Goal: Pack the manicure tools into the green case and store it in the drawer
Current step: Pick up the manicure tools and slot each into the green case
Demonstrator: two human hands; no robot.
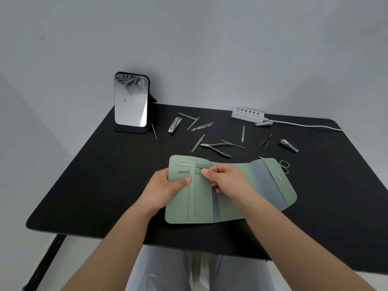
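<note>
Green case [231,194] lies unfolded near the front edge of the black table [94,185], flap with snap to the right. Left hand [165,190] grips the case's left edge, thumb pressed flat on the inner panel beside the vertical elastic strap [192,185]. Right hand [226,179] has fingers curled, thumb and forefinger pinching the end of a thin tool at the strap; two slim tools [184,168] sit under the strap already. Loose tools scattered behind the case: cuticle nippers [218,148], nail clippers [174,124], second clippers [289,145], tweezers [265,141]. Scissors [284,166] show just past the case's right corner. Mirror [131,100] stands at back left, power strip [247,114] at back right.
</note>
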